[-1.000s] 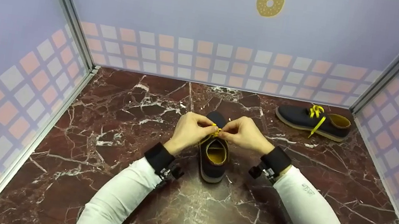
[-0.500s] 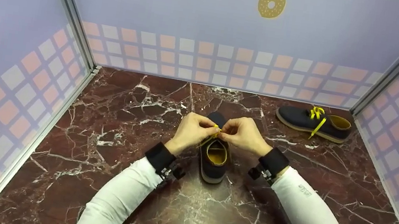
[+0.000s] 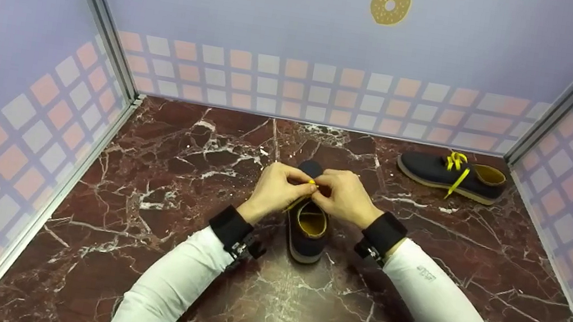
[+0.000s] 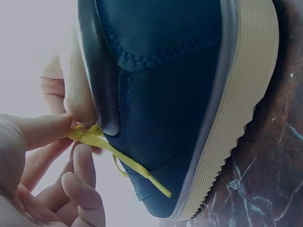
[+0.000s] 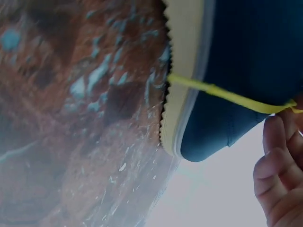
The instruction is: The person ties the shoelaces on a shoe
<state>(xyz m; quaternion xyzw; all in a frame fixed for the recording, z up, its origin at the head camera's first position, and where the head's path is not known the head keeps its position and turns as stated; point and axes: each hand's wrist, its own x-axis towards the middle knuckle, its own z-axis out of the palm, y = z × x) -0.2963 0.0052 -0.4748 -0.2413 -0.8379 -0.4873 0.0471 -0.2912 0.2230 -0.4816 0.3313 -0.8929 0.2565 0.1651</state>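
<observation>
A dark navy shoe (image 3: 305,250) with a mustard-coloured lining stands in the middle of the floor, heel toward me. Over its tongue, my left hand (image 3: 275,189) pinches the yellow shoelace (image 4: 135,165) between thumb and fingertips. My right hand (image 3: 346,197) meets it from the other side, its fingertips gripping the same shoelace close to the knot. One loose lace end hangs down the shoe's side in the left wrist view. Another crosses the sole's edge in the right wrist view. In the head view the hands hide most of the knot.
A second navy shoe (image 3: 424,170) with its yellow lace (image 3: 456,162) tied in a bow lies at the back right. Lilac wall panels (image 3: 306,27) with printed squares enclose the dark red marbled surface (image 3: 164,256) on three sides.
My right hand has shifted slightly left and turned, its fingertips now closing right against the left hand's. The left hand and both shoes stay almost in place.
</observation>
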